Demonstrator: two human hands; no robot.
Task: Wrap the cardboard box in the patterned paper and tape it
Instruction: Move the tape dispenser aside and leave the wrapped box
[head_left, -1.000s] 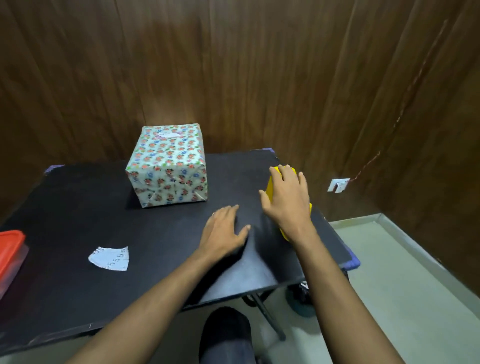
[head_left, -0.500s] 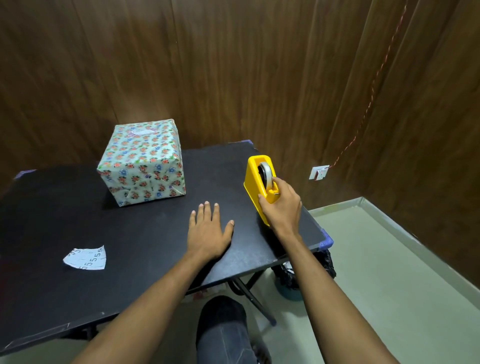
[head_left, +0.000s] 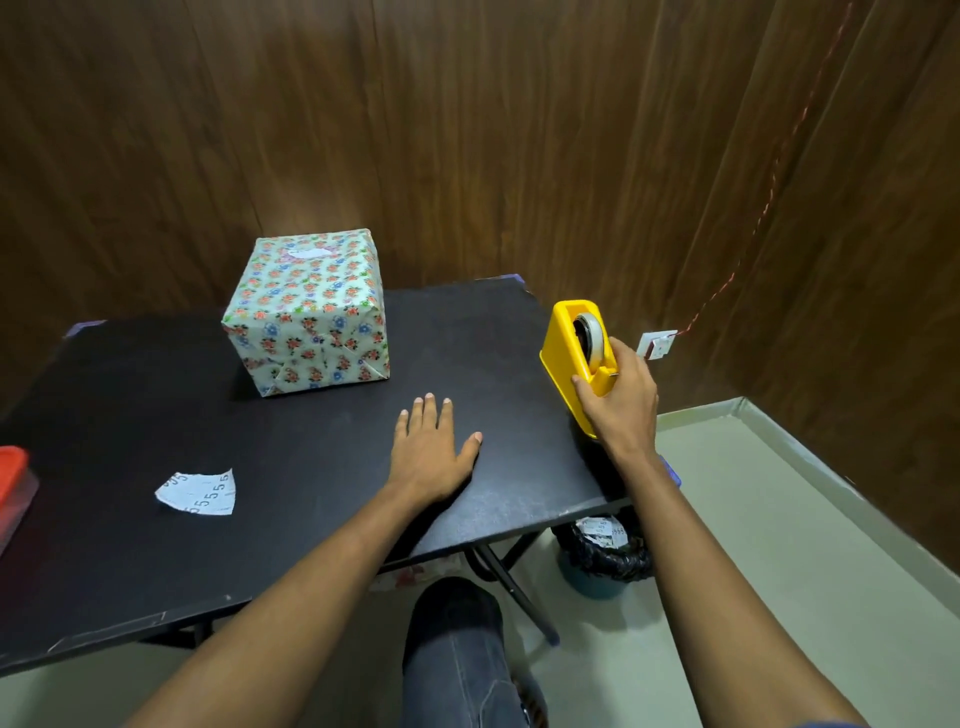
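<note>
The box (head_left: 309, 312), fully covered in patterned paper with folded flaps seen on its near face, stands toward the table's (head_left: 130, 571) far edge, left of middle. The left hand (head_left: 431, 452) is laid flat on the table, fingers straight, nothing held; it is the nearer hand, with the box ahead of it and to its left. The dispenser (head_left: 579, 358) is gripped at the right edge by the right hand (head_left: 621, 400), fingers curled round its near end, well apart from the box. A paper scrap (head_left: 197, 491) lies near the left edge. Wrapping is judged nearly finished; any further tape would have to be carried leftward across the table.
</note>
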